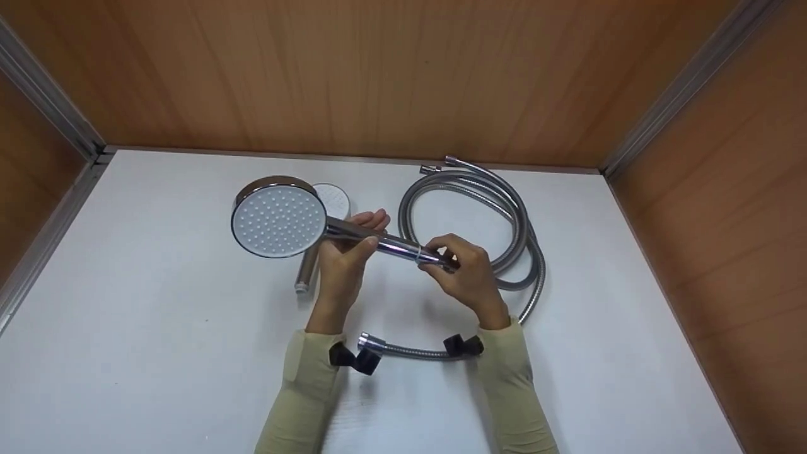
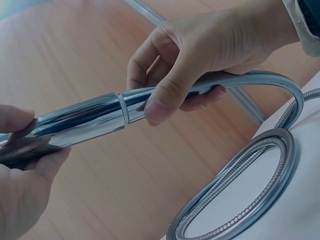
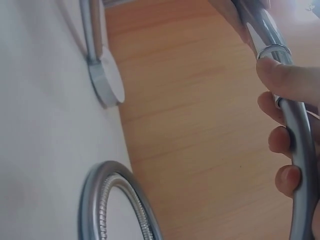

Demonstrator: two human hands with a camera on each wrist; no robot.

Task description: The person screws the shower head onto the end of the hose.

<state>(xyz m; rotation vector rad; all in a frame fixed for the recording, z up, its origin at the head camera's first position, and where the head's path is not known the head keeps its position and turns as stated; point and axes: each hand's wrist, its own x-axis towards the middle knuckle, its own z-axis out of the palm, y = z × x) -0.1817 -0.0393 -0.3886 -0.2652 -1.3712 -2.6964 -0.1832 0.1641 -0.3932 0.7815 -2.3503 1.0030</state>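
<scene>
A chrome hand shower (image 1: 280, 217) with a round, pale nozzle face is raised above the table. My left hand (image 1: 342, 268) holds its handle, thumb on top, with some fingers extended behind. At the handle's lower end, my right hand (image 1: 468, 270) grips the chrome connector (image 2: 136, 104) of a smooth grey shower hose (image 2: 250, 79). Handle and connector meet in line, with a thin light ring at the joint. From the right hand the hose curves down towards the coil on the table. Whether the threads are engaged cannot be seen.
Coiled shower hoses (image 1: 522, 217) lie at the right, two of their ends near the back edge. A ribbed metal hose end (image 1: 373, 343) lies near the forearms. Behind the left hand lies a second hand shower (image 1: 334, 200). Wood panels (image 1: 378, 75) enclose the white table (image 1: 157, 328).
</scene>
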